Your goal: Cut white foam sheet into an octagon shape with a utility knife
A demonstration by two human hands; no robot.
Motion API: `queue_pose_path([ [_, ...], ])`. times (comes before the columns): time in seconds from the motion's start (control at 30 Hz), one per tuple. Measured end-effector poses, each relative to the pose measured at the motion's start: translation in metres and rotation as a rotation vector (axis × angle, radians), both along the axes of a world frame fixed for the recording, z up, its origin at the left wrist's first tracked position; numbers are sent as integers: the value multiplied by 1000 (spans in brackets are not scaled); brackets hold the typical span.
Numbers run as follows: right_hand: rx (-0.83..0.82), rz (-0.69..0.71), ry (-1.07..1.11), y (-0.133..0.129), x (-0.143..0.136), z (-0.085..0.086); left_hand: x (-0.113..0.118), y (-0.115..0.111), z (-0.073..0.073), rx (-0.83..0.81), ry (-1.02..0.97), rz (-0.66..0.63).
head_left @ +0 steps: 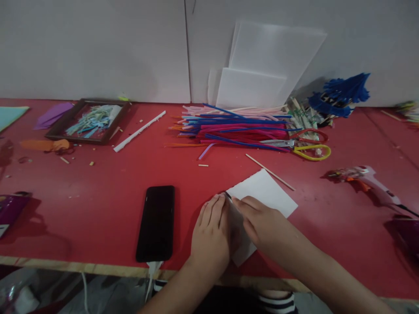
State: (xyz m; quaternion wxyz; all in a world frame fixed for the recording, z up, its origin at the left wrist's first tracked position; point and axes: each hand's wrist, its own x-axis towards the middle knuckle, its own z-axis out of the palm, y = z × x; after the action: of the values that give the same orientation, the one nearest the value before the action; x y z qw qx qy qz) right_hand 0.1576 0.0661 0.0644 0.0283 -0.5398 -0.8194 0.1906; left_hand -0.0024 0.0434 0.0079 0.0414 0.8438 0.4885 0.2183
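Note:
A white sheet of paper (266, 192) lies turned at an angle on the red table near its front edge. My left hand (211, 231) rests flat on the paper's left part, fingers stretched out and side by side. Close against its fingertips, my right hand (262, 220) is closed in a pinch over the sheet. A short dark, thin piece (228, 196) shows at the right fingertips; its kind is hidden by the fingers. A thin wooden stick (270, 172) lies just beyond the paper.
Left of my hands lies a black phone (156, 223) with a white cable. Behind are pipe cleaners (238, 126), scissors (304, 144) and white sheets (275, 56) leaning on the wall. A glue gun (366, 179) lies right; a brown frame (93, 120) holds scraps at back left.

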Motion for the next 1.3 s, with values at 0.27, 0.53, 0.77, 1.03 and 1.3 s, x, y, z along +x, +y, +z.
queue_pose_path([
  [0.27,-10,-17,-33,-4,-2,-5,2,-1,4,26,33,31],
  [0.53,39,38,0,-10,3,-15,8,-5,1,128,60,90],
  [0.77,109,22,4,-18,5,-25,14,-5,5,179,96,151],
  [1.03,129,92,-28,-29,11,-30,12,-6,4,178,130,139],
  [1.3,309,141,-90,-51,22,-26,11,-5,8,170,140,139],
])
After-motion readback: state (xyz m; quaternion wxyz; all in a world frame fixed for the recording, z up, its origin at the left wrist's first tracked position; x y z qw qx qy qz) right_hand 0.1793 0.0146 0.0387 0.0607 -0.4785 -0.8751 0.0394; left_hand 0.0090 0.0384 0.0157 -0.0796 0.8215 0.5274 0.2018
